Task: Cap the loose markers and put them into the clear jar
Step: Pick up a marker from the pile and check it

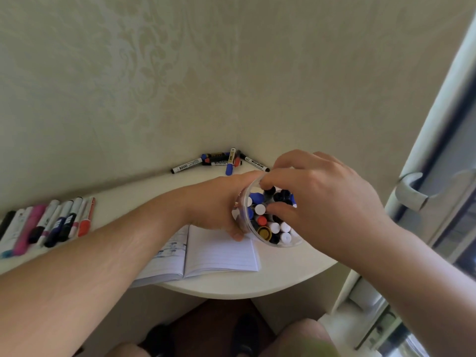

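The left hand (219,204) wraps its grip around the side of the clear jar (247,222), tilting its mouth toward the camera above the open notebook (221,251). The right hand (316,199) reaches into the jar, fingertips curled on the marker ends (268,215) packed inside. Loose markers (221,162) lie in the desk's (283,274) far corner; a row of markers (49,225) lines its left edge.

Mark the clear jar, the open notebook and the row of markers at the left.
clear jar (245,215), head view, on its left rim.
open notebook (221,251), head view, on the lined right page.
row of markers (55,224), head view, on a middle marker's barrel.
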A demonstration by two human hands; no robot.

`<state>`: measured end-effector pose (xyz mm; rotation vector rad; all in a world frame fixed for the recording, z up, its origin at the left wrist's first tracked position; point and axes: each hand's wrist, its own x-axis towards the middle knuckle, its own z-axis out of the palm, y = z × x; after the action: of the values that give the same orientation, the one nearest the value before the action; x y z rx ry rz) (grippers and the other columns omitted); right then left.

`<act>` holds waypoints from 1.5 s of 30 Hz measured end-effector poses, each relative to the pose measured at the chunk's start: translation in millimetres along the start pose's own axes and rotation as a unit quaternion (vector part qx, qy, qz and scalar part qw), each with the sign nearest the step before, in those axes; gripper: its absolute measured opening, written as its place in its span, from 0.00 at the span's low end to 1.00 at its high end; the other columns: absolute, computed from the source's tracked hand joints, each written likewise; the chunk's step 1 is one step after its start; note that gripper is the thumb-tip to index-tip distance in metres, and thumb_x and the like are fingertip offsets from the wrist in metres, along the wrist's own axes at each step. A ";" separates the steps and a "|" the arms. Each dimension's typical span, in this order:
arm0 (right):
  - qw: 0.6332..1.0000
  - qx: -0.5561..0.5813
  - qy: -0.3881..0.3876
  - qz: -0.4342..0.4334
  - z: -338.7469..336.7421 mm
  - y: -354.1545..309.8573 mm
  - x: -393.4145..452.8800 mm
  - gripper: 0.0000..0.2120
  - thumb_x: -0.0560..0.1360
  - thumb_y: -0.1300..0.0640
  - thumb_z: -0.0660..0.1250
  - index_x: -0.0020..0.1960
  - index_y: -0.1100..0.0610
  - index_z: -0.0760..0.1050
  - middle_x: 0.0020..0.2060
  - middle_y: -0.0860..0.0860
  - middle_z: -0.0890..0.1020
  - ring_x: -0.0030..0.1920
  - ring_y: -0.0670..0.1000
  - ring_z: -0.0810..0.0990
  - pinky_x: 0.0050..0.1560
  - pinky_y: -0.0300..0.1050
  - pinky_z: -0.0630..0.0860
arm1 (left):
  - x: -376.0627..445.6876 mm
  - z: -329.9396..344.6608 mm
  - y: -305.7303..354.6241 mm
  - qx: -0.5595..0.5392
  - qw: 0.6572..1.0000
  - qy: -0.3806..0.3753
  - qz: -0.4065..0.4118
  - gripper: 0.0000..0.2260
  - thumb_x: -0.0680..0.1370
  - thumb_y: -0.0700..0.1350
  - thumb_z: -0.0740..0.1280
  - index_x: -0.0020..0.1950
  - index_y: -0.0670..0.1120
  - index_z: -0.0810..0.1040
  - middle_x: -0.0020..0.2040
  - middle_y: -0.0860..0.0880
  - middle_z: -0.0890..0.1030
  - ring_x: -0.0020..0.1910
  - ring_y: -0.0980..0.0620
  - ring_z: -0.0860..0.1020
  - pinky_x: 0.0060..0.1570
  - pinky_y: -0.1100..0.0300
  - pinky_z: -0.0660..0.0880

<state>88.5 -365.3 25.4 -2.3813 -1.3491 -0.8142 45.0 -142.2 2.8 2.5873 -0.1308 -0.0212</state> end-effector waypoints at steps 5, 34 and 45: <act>0.998 -0.020 -0.063 0.010 -7.9 4.5 0.5 0.09 0.77 0.39 0.66 0.55 0.38 0.78 0.64 0.37 0.73 0.61 0.49 0.72 0.39 0.37 0.62 | -0.2 -0.6 1.4 0.010 1.000 0.000 -0.001 0.42 0.64 0.43 0.85 0.59 0.77 0.63 0.54 0.78 0.75 0.55 0.75 0.75 0.51 0.74 0.72; 0.965 -0.044 -0.251 -0.060 -31.3 9.3 19.0 0.14 0.72 0.32 0.69 0.50 0.40 0.81 0.68 0.38 0.64 0.60 0.47 0.71 0.41 0.45 0.76 | 3.8 -3.5 12.6 0.048 0.999 -0.005 0.010 0.48 0.62 0.43 0.85 0.64 0.78 0.61 0.59 0.70 0.76 0.58 0.66 0.78 0.58 0.61 0.77; 0.964 0.242 -0.103 0.026 -17.7 7.2 -35.4 0.59 0.58 0.23 0.74 0.77 0.23 0.40 0.74 0.25 0.51 0.75 0.40 0.63 0.65 0.48 0.74 | 1.9 7.6 -9.9 -0.071 0.997 0.010 0.025 0.52 0.64 0.36 0.84 0.80 0.61 0.61 0.70 0.61 0.77 0.70 0.60 0.75 0.69 0.55 0.75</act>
<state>74.5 -402.4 18.6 -2.1336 -1.3632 -0.1877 47.5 -138.0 -8.8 2.4400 -0.1797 0.0127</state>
